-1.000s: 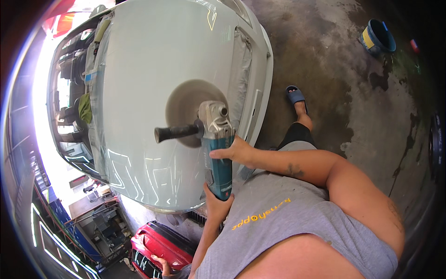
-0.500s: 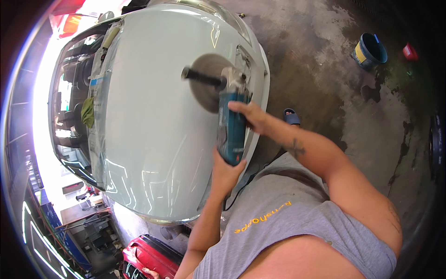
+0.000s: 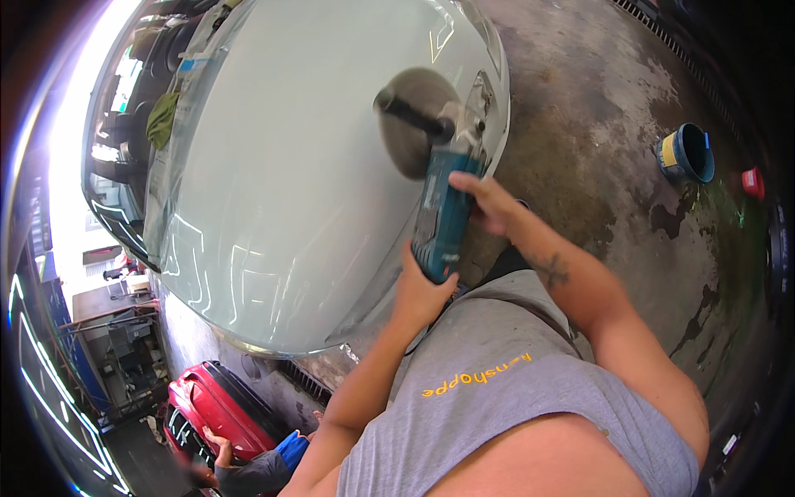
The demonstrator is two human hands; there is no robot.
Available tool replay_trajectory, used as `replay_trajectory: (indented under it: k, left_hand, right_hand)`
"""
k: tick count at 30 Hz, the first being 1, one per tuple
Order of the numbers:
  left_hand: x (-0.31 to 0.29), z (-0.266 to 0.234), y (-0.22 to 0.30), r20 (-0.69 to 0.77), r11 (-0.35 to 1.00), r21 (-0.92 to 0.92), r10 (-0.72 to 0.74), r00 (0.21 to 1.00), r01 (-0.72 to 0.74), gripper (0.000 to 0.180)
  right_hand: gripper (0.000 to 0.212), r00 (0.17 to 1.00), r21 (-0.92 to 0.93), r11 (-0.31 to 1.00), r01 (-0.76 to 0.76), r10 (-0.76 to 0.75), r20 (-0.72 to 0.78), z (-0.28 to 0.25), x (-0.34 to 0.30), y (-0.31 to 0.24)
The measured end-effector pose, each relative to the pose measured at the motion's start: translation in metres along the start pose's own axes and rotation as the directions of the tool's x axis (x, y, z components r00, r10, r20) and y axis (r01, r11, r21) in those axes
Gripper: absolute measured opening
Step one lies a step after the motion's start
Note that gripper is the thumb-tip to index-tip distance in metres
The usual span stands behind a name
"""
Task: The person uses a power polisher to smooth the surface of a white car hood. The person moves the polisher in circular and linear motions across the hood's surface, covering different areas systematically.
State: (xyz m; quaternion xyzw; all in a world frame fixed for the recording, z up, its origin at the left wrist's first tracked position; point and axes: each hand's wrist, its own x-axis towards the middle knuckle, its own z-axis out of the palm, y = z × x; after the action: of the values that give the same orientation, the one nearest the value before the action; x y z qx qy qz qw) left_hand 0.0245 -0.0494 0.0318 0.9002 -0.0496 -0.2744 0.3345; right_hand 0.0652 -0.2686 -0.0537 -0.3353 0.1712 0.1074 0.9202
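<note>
A teal-bodied rotary polisher (image 3: 441,217) runs over the front part of a pale car hood (image 3: 281,166). Its round pad (image 3: 403,137) is blurred and lies against the paint. The black side handle (image 3: 410,114) sticks out to the left with no hand on it. My left hand (image 3: 421,286) wraps round the rear end of the tool. Farther forward, my right hand (image 3: 489,201) grips the right side of its body near the head.
A dark bucket (image 3: 686,155) and a red container (image 3: 753,183) stand on the wet, stained floor at right. Plastic sheeting and a green cloth (image 3: 162,121) lie by the windshield. At lower left, another person's hand (image 3: 219,446) touches a red car part (image 3: 219,406).
My view has shifted, so the car sits differently in it. Both hands stay on the polisher, its pad still blurred. A co-worker now shows more fully beside the red part.
</note>
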Motion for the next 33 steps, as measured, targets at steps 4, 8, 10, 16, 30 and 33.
replay_trajectory:
  k: [4, 8, 10, 16, 30, 33]
  left_hand:
    - [-0.052, -0.018, -0.089, 0.043, 0.990, 0.102, -0.098, 0.994, 0.093, 0.114]
    - [-0.104, -0.046, -0.155, 0.074, 0.967, 0.186, -0.191, 0.979, 0.174, 0.118]
    - [-0.132, -0.048, -0.196, 0.001, 0.958, 0.241, -0.161, 0.987, 0.156, 0.112]
    - [-0.158, -0.064, -0.224, -0.025, 0.977, 0.169, -0.131, 0.991, 0.133, 0.111]
    - [0.080, 0.023, 0.037, 0.061, 0.957, -0.192, 0.233, 0.971, -0.218, 0.113]
    - [0.101, 0.008, 0.089, 0.148, 0.952, -0.261, 0.204, 0.968, -0.160, 0.111]
  right_hand:
    - [0.051, 0.993, -0.046, 0.994, -0.096, 0.099, 0.064, 0.027, -0.034, 0.090]
    - [0.056, 0.967, -0.046, 0.972, -0.228, 0.232, 0.108, 0.063, -0.068, 0.159]
    - [0.066, 0.926, -0.135, 0.934, -0.331, 0.349, 0.146, 0.082, -0.078, 0.174]
    - [0.092, 0.871, -0.327, 0.867, -0.376, 0.451, 0.196, 0.101, -0.081, 0.172]
    - [0.063, 0.969, -0.065, 0.996, 0.066, -0.079, -0.233, -0.020, 0.044, -0.092]
    - [0.061, 0.974, -0.070, 0.994, 0.089, -0.102, -0.201, -0.027, 0.057, -0.133]
